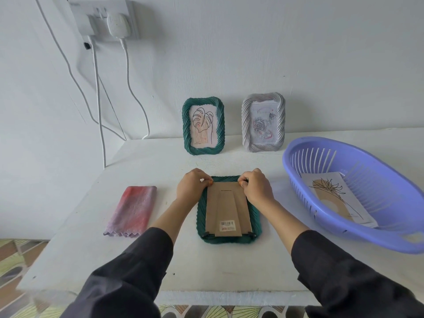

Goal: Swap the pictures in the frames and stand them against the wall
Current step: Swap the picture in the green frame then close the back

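A dark green frame (254, 223) lies face down on the white table (160, 260), its brown cardboard back (227, 207) with a barcode sticker facing up. My left hand (191, 188) pinches at the back's top left corner. My right hand (257, 187) pinches at the top right corner. Against the wall stand a green frame (203, 126) with a leaf drawing and a white frame (263, 122) with a rose drawing. A loose picture of a plant (332, 198) lies in the purple basket (367, 235).
A folded pink and purple cloth (133, 211) lies left of the face-down frame. The purple basket fills the table's right side. White cables (98, 106) hang from a wall socket at the upper left. The table's front edge runs under my forearms.
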